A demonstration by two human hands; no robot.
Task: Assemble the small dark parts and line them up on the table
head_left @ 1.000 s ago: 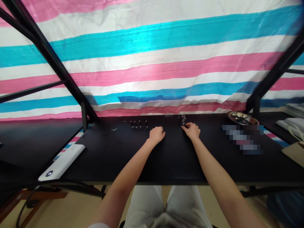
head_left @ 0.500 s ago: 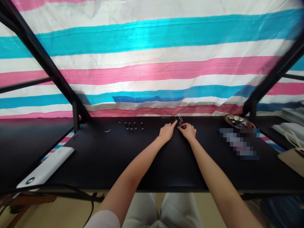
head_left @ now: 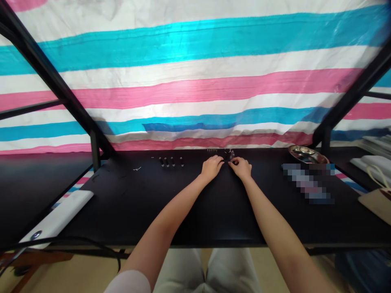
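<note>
My left hand (head_left: pixel 211 167) is over the far part of the black table (head_left: pixel 214 211), its fingers bent and closed towards the thumb. Whatever lies between those fingertips is too small to make out. Facing it, my right hand (head_left: pixel 242 167) pinches thumb and forefinger together, with any held piece hidden. Just beyond the right fingertips are small greyish, shiny pieces (head_left: pixel 232 154). Tiny white bits (head_left: pixel 227 151) lie beside them. A row of small thin light-coloured pieces (head_left: pixel 211 150) is beyond my left hand.
Several short black cylinders with light ends (head_left: pixel 172 162) stand or lie to the left, near a thin white strip (head_left: pixel 137 168). A shiny metal dish (head_left: pixel 308 154) sits far right. A white power-bank-like case (head_left: pixel 61 217) and a black cable (head_left: pixel 76 239) occupy the left edge.
My left forefinger was stretched towards the small white bits; now the hand is drawn back slightly, fingers curled in. My right hand stays in nearly the same place, still pinching.
</note>
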